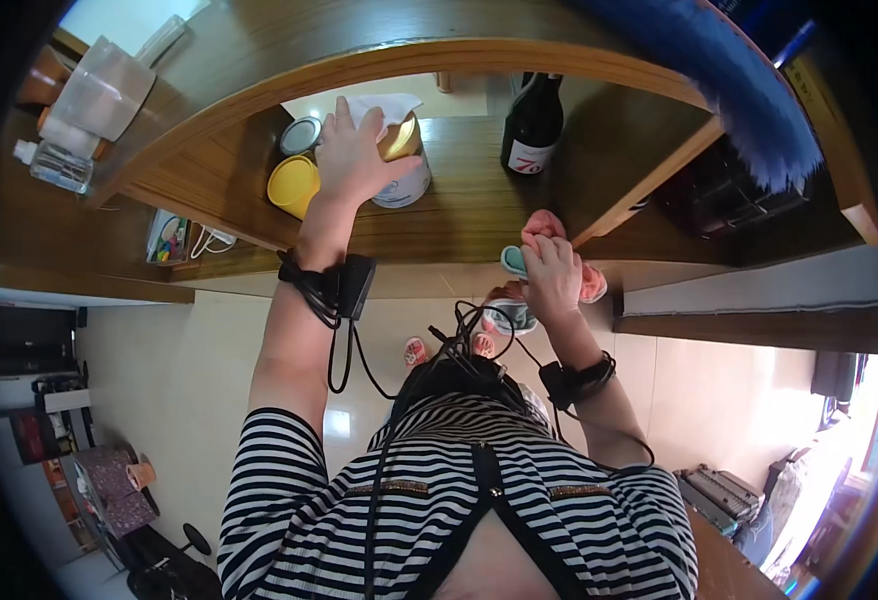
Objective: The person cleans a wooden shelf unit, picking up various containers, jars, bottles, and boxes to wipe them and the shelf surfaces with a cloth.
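Note:
In the wooden shelf compartment, my left hand point(357, 158) reaches over the cans with its fingers spread. Beside its fingers lies a white tissue or cloth point(391, 103) on top of a large can point(406, 188). A yellow-lidded container point(293, 183) and a can with a grey lid point(300, 136) stand on the other side of the hand. My right hand point(551, 275) is at the shelf's front edge, its fingers closed on a pink cloth point(542, 226). Next to it is a small green-rimmed item point(514, 261), partly hidden.
A dark bottle point(533, 130) stands upright in the compartment. A blue fluffy duster point(759, 110) hangs at the upper right. Clear bottles point(59, 168) stand at the upper left. Black cables point(392, 400) hang between my arms.

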`<state>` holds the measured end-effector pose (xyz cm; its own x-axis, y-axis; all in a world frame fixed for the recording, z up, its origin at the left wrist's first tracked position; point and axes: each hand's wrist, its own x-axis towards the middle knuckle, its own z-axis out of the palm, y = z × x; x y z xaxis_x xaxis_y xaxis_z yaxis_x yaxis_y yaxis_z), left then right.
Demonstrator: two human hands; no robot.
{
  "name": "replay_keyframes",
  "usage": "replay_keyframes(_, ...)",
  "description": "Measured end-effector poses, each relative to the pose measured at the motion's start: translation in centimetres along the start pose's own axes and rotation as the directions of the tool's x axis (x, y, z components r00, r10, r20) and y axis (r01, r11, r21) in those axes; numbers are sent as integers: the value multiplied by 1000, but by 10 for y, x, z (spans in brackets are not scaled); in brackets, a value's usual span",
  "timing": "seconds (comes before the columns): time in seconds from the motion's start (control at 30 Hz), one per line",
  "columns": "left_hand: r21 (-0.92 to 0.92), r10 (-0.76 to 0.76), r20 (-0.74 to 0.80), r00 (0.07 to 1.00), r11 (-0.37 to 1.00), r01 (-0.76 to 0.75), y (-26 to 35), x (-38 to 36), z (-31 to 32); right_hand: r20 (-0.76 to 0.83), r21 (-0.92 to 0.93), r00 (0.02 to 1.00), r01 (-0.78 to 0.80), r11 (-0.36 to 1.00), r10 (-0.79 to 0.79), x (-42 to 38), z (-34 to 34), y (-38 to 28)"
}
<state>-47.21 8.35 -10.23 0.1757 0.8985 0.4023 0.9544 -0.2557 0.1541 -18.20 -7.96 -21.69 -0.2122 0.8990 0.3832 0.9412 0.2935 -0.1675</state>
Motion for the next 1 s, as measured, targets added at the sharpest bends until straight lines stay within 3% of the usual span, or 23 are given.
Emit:
replay_keyframes(0.17,-123,208,-86,974,968,-217,31,-11,4,-84,190,996,22,982,-6,-1,1,-6)
replay_keyframes(0.27,-135,298,-8,954,945,-296,81,-31,-11,-99,284,995,45,958,-17,-12,-1,-11)
replay_keyframes(0.4,-294,396,-168,903,854,-429,128,-47,2,-93,425,990,-56,904,105,-41,-13,-18)
replay_keyframes(0.5,-358,350,-138,927,855,-376,149,-50,9,-120,533,970,-117,838,211,-55,-12,-18)
replay_keyframes(0.6,-314,427,-148,892,835,-452,168,-48,15,-97,571,969,-132,810,226,-61,-15,-18)
replay_keyframes(0.73,-308,408,-77,910,858,-411,177,-47,7,-47,636,978,-129,761,204,-58,-10,-21)
replay_keyframes(0.83,-204,400,-58,915,892,-403,172,-52,2,172,835,972,-229,500,159,-50,-9,-26)
replay_keyframes(0.87,-154,413,-30,910,898,-412,171,-53,-1,173,838,975,-220,500,138,-46,-3,-30)
replay_keyframes(0.9,-134,413,51,909,905,-404,172,-53,-3,268,899,957,-289,330,109,-42,3,-37)
replay_keyframes(0.93,-127,399,48,916,912,-391,172,-54,-6,356,920,932,-361,153,64,-39,9,-44)
replay_keyframes(1.0,-150,384,19,923,914,-377,172,-56,-12,593,805,798,-589,64,-110,-11,-19,-63)
